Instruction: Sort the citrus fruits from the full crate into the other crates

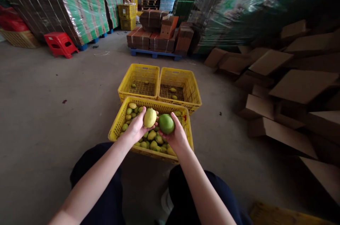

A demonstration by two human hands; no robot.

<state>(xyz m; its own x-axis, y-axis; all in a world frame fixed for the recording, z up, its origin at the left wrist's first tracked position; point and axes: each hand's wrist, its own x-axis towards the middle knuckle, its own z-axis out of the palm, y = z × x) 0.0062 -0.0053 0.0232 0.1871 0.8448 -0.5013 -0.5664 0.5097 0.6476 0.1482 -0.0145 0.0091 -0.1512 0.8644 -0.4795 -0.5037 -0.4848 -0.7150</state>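
My left hand (137, 125) is closed around a yellow lemon (149, 118), thumb on its near side. Close beside it, my right hand (177, 135) grips a round green citrus fruit (166, 123) that looks like a lime or an unripe lemon. Both fruits are held up over a yellow plastic crate (114, 127). Many yellow and greenish lemons (152, 135) lie inside that crate, partly hidden by my hands and forearms.
Behind the front crate stand two more yellow crates, a left one (124, 82) and a right one (195, 88), each with a couple of lemons. Cardboard boxes (281, 134) are heaped at right. A red stool (61, 43) and a loaded blue pallet (154, 54) stand farther back.
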